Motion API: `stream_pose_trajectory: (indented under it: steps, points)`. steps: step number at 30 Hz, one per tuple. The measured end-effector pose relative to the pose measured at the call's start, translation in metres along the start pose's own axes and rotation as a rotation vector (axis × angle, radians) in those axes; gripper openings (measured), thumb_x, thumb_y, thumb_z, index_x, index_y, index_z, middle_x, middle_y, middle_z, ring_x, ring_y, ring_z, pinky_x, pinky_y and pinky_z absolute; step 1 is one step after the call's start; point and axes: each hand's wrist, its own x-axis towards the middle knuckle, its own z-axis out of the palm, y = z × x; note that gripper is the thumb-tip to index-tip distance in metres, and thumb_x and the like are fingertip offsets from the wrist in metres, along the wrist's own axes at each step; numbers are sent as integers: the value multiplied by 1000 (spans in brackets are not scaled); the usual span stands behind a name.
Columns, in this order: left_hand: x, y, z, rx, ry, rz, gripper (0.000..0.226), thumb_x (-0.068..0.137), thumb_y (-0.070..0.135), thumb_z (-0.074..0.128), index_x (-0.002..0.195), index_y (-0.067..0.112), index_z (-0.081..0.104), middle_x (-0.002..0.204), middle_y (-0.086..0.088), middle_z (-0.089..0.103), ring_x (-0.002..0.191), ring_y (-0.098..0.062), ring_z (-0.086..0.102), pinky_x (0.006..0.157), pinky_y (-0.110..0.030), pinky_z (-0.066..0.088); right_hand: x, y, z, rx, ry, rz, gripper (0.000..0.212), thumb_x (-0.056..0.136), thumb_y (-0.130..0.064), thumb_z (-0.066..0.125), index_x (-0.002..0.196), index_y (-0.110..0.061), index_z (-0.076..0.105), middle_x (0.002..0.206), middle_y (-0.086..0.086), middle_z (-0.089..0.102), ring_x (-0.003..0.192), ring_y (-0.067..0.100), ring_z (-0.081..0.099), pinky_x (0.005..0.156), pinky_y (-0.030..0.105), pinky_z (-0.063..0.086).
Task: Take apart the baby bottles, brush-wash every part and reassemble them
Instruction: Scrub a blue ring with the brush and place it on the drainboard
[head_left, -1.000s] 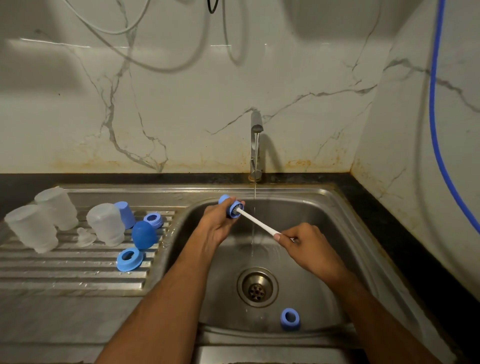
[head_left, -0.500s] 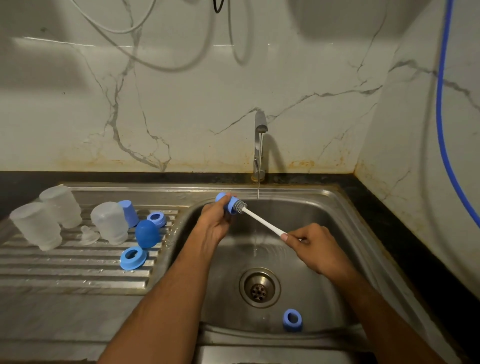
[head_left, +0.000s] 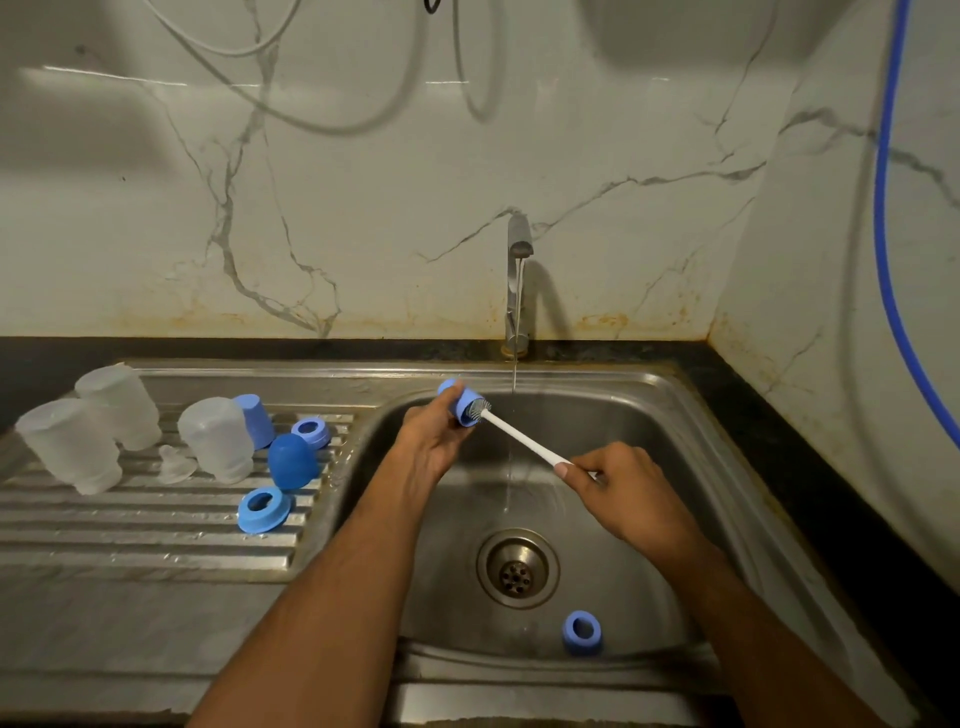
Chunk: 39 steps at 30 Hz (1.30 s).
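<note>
Left hand (head_left: 434, 434) grips an unmarked blue cap (head_left: 465, 408); right hand (head_left: 618, 486) holds the white brush (head_left: 524, 441) inside it.

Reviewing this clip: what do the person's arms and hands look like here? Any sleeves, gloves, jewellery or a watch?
Both forearms are bare from the bottom edge of the picture up to the wrists: no sleeve shows on either. The left hand and right hand are ungloved. No watch, bracelet or ring is visible on the parts that show. Fingernails look short on the right hand's thumb; finer marks cannot be made out.
</note>
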Motion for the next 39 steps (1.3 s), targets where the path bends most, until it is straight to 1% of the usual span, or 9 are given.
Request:
stream_pose_trajectory:
  steps: [4, 9, 16, 20, 22, 25, 29, 36, 39]
  points:
    - [4, 1, -7, -59, 56, 14, 41, 93, 10, 67, 129, -3, 52, 123, -25, 59, 113, -35, 66, 63, -40, 64, -3, 4, 0, 6, -21, 12, 28, 101, -46, 59, 89, -26, 75, 61, -5, 61, 57, 7, 58, 54, 22, 45]
    - [-4, -10, 4, -26, -61, -42, 38, 95, 10, 65, 127, -3, 52, 125, -30, 58, 106, -36, 70, 85, -45, 61, 1, 0, 5, 28, 1, 23, 30, 101, -45, 58, 81, -27, 71, 56, -5, 55, 52, 7, 54, 53, 25, 45]
    - [3, -2, 2, -64, 5, -3, 35, 96, 10, 63, 128, -1, 52, 128, -28, 56, 105, -33, 69, 68, -40, 63, 1, 4, -2, 9, 3, 19, 27, 100, -46, 59, 90, -27, 75, 61, -4, 62, 56, 8, 57, 54, 22, 46]
    - [-2, -10, 4, -41, -68, -47, 25, 97, 11, 59, 120, 1, 53, 128, -29, 56, 109, -34, 67, 92, -45, 58, 2, 0, 6, 10, 10, 22, 34, 101, -46, 58, 82, -23, 75, 58, -3, 59, 53, 9, 57, 57, 32, 53]
    - [-2, -10, 4, 18, -58, -46, 30, 95, 18, 65, 119, 3, 56, 122, -25, 61, 105, -31, 67, 87, -41, 58, 3, 0, 6, 14, 16, 25, 32, 101, -46, 58, 89, -23, 77, 59, -4, 60, 55, 9, 58, 58, 32, 53]
    - [-2, -8, 5, 102, -31, -22, 48, 86, 31, 77, 119, 0, 62, 110, -20, 69, 95, -27, 70, 76, -36, 59, 1, 1, 4, 0, 22, 10, 31, 101, -46, 58, 106, -23, 77, 62, -7, 61, 57, 7, 60, 52, 20, 42]
    - [0, -1, -4, 12, 35, 1, 52, 82, 15, 80, 125, -6, 60, 114, -24, 68, 93, -28, 72, 61, -34, 62, -1, 4, 0, 14, 13, 8, 33, 100, -48, 59, 114, -25, 77, 69, -10, 65, 65, 7, 63, 57, 21, 47]
    - [-3, -8, -3, 90, 5, -48, 20, 89, 4, 70, 106, -4, 62, 119, -28, 62, 97, -32, 69, 65, -38, 62, -4, 1, 6, 2, 2, 14, 31, 101, -47, 57, 102, -23, 78, 67, -5, 65, 63, 10, 64, 59, 26, 51]
    - [2, -2, -3, 23, 30, -24, 25, 88, 6, 72, 109, -2, 62, 120, -27, 62, 104, -33, 69, 73, -40, 62, -1, -1, 0, 11, 7, 16, 30, 101, -47, 57, 104, -24, 78, 67, -4, 65, 64, 11, 64, 58, 26, 50]
